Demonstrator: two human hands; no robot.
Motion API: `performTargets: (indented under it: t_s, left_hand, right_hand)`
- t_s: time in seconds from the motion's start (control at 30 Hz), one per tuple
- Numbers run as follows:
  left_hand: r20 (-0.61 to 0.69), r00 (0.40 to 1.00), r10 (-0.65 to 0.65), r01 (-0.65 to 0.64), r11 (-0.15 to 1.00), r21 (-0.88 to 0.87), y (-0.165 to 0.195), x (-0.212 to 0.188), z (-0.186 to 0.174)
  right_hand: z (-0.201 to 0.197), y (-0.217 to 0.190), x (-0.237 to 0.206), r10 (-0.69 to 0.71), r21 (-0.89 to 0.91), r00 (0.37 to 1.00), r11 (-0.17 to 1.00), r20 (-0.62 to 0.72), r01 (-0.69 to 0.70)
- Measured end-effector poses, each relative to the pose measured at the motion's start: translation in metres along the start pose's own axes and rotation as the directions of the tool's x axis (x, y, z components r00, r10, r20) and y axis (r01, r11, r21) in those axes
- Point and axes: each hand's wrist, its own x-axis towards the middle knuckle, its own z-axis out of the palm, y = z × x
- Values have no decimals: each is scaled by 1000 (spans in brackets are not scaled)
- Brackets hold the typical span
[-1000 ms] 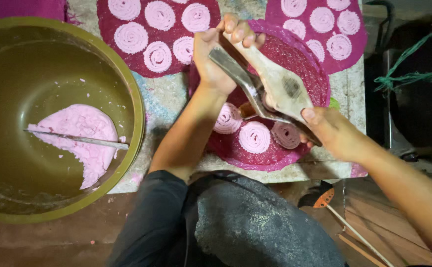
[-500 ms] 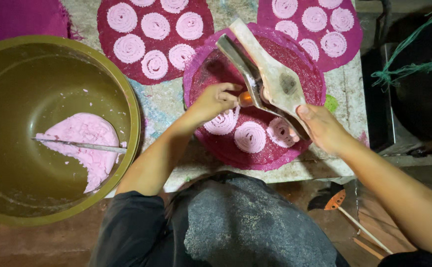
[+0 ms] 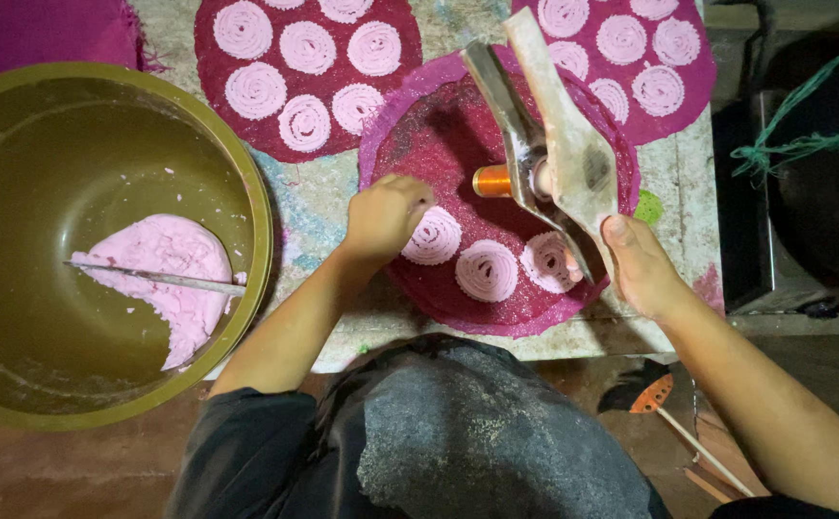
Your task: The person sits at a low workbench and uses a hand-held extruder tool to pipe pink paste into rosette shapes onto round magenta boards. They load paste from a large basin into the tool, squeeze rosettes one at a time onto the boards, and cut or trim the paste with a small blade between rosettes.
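The right hand [image 3: 642,264] is closed round the handles of a wooden press [image 3: 554,144], held tilted above the round magenta mat [image 3: 419,144] so its copper nozzle [image 3: 492,181] faces down; the left hand [image 3: 384,213], fingers curled and holding nothing, rests against a pink dough spiral [image 3: 433,236] there; the olive bowl [image 3: 246,192] of pink dough [image 3: 165,264] sits beside it within reach

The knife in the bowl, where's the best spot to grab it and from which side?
Probably the end of the knife by the bowl's right wall: it lies bare near the rim, while the middle rests across the pink dough. Come from above and the right with the left hand, the nearer one.
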Motion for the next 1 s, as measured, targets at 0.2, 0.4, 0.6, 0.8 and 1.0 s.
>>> performTargets:
  t_s: [0.2, 0.4, 0.6, 0.8, 1.0]
  left_hand:
    - [-36, 999, -26, 16, 967, -253, -13, 10, -8]
    - [158, 969, -188, 14, -599, -801, 4, 95, -28]
    - [-163, 985, -48, -149, -710, -688, -7, 142, -48]
    - [-154, 974, -169, -228, -656, -720, -27, 143, -50]
    - [-122, 949, -292, -288, -634, -718, -18, 151, -51]
  right_hand:
    - [-13, 0, 17, 14, 28, 998, 999, 69, -15]
    - [-5, -31, 67, 360, -331, 907, 901, 216, -279]
    - [17, -80, 113, 213, -612, 965, 787, 150, -78]
    - [45, -85, 129, 162, -578, 979, 814, 121, -63]
    - [37, -104, 133, 149, -727, 987, 684, 57, -61]
